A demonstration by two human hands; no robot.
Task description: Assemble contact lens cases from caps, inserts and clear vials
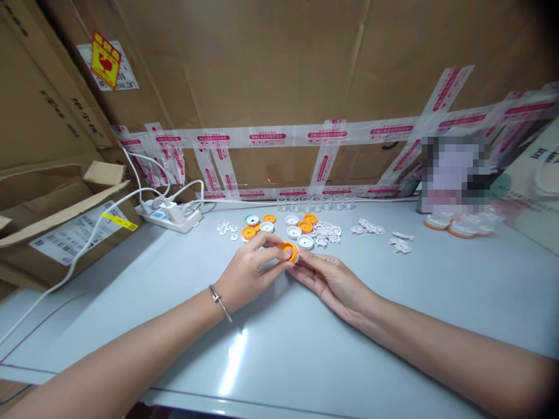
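Between my two hands, over the middle of the table, is a round orange cap (286, 251) with a white edge showing underneath. The fingers of my left hand (255, 265) pinch it from the left, one fingertip reaching inside the rim. My right hand (329, 282) grips its right side between thumb and fingers. Just beyond my hands lie orange and white round caps (305, 241) in two groups. Left of them are small white pegged discs (225, 228). White lacy plastic pieces (325, 231) are heaped to the right.
Clear plastic cups (314, 203) stand in a row at the back. More white pieces (367, 227) and orange-based clear containers (463, 226) lie right. A power strip (172, 215) with white cables and an open cardboard box (78, 224) are left. Large taped cardboard (262, 70) walls the back.
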